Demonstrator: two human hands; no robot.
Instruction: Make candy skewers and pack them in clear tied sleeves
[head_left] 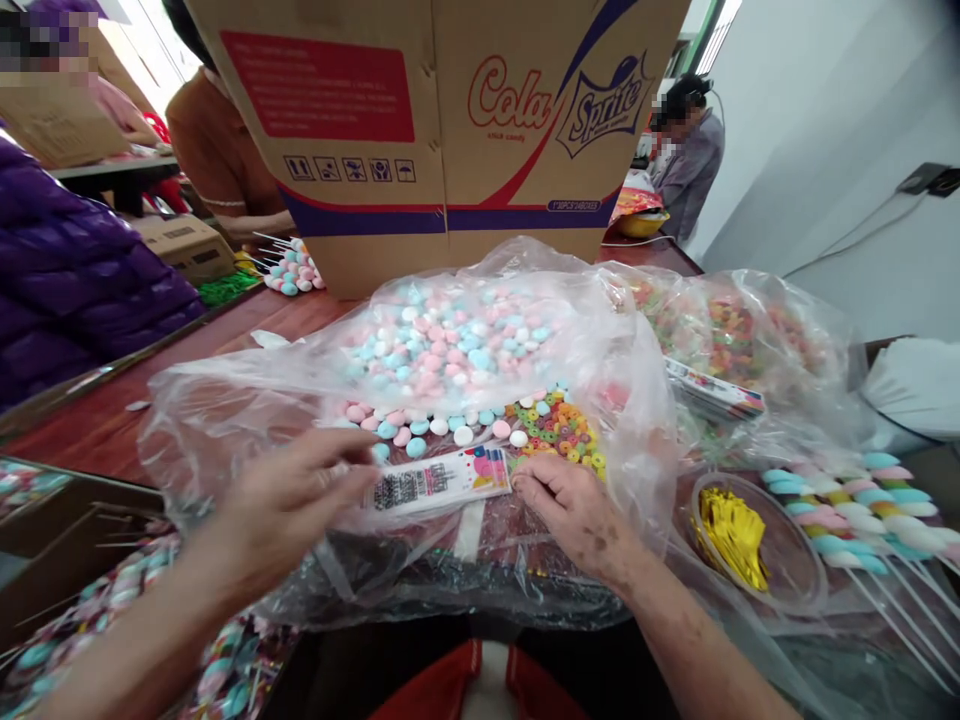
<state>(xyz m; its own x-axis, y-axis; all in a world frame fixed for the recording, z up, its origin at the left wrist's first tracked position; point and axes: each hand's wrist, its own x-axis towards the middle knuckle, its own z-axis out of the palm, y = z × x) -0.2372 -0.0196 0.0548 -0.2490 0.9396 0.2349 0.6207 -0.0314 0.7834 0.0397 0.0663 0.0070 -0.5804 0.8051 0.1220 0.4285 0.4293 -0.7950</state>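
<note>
A stack of flat printed plastic packets [442,478] lies on clear plastic sheeting in front of me. My left hand [304,490] is by its left end, thumb and fingers apart and a little blurred, with nothing seen in them. At the other end, my right hand [566,505] has its fingers curled and pinched at the packets' right edge. Just beyond are loose pink, blue and white candies [450,355], spilling from a clear plastic bag [247,400]. Small coloured ring candies [559,430] lie beside them, close behind my right hand.
A large cardboard box [442,150] stands behind the candies. On the right are a tub [814,575] of gold twist ties [731,535], candy sticks [862,510] and more packets [716,388]. A box [67,510] of candy sticks sits lower left. Other people work beyond.
</note>
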